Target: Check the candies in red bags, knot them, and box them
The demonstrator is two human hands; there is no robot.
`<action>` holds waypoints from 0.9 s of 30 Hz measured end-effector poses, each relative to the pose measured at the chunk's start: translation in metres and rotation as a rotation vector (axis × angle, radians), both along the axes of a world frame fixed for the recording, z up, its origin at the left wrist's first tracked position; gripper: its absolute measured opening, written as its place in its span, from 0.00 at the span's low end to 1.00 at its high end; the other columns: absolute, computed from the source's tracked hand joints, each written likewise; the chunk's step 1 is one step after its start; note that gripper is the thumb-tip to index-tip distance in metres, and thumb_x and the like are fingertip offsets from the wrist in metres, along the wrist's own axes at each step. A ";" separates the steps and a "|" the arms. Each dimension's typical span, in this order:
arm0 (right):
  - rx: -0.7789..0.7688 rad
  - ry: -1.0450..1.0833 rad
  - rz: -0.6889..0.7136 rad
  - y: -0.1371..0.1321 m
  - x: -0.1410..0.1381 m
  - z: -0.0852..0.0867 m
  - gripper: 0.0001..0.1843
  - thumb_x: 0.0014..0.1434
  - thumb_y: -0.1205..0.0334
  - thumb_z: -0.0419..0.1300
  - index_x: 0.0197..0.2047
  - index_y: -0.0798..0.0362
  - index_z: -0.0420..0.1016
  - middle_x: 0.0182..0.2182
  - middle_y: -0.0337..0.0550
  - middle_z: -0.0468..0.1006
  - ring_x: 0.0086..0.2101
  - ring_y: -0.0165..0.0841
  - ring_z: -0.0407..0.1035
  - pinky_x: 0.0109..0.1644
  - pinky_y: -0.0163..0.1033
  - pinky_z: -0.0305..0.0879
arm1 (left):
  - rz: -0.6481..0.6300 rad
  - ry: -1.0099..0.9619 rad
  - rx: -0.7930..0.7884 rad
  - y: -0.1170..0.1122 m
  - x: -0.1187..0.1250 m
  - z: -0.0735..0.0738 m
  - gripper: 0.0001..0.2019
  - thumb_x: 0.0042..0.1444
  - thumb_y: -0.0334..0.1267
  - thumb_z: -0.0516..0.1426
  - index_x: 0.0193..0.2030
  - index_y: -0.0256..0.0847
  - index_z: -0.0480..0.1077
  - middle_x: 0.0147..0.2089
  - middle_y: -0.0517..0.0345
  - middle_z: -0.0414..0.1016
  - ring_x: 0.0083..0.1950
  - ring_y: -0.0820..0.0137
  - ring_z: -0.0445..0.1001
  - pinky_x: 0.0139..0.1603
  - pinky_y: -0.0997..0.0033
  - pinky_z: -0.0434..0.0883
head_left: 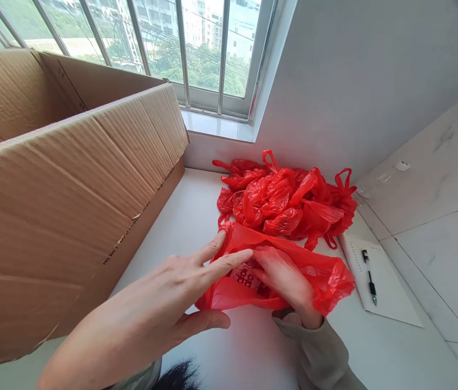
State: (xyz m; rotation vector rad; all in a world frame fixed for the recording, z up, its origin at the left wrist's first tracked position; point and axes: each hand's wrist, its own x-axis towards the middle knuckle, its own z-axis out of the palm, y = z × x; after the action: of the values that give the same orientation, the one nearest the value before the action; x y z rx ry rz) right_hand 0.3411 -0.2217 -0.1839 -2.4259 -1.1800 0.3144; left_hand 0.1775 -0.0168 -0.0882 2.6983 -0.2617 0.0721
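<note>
A red plastic bag (326, 273) lies on the white counter (188, 216) in front of me. My left hand (172, 292) holds the bag's mouth apart, fingers stretched over its upper edge and thumb under the lower edge. My right hand (283, 279) is pushed inside the bag, fingers curled on something red-and-white patterned (247, 277) that I cannot make out. Behind it sits a pile of filled, knotted red bags (286, 200).
A large open cardboard box (70, 179) fills the left side, right beside my left hand. A white sheet of paper (387, 287) with a pen (371, 284) lies at the right. A window and grey wall close off the back; tiled floor lies to the right.
</note>
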 end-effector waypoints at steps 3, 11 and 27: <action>-0.041 0.092 0.027 -0.002 0.002 0.006 0.23 0.60 0.67 0.56 0.58 0.47 0.73 0.56 0.48 0.76 0.55 0.44 0.70 0.59 0.51 0.66 | -0.020 0.000 0.041 -0.002 0.000 0.000 0.39 0.62 0.46 0.61 0.74 0.63 0.44 0.76 0.59 0.49 0.50 0.57 0.80 0.49 0.61 0.79; -0.109 0.365 0.319 0.000 0.001 0.042 0.11 0.57 0.72 0.55 0.34 0.50 0.78 0.31 0.37 0.80 0.31 0.30 0.71 0.37 0.33 0.63 | -0.033 0.043 0.111 -0.003 -0.003 0.000 0.43 0.63 0.44 0.60 0.75 0.63 0.35 0.77 0.61 0.41 0.45 0.61 0.80 0.48 0.58 0.80; -0.066 0.066 0.191 0.009 0.002 0.023 0.16 0.67 0.55 0.59 0.54 0.53 0.72 0.51 0.47 0.75 0.46 0.36 0.73 0.50 0.46 0.73 | -0.027 0.006 0.179 -0.002 -0.012 -0.007 0.37 0.65 0.54 0.54 0.75 0.64 0.39 0.77 0.65 0.42 0.49 0.58 0.81 0.43 0.61 0.81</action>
State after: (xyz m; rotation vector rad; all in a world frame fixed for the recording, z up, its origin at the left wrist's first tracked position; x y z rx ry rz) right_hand 0.3427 -0.2132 -0.1610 -2.3422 -1.3950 0.4938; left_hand 0.1657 -0.0186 -0.0950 2.8714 -0.3162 0.0345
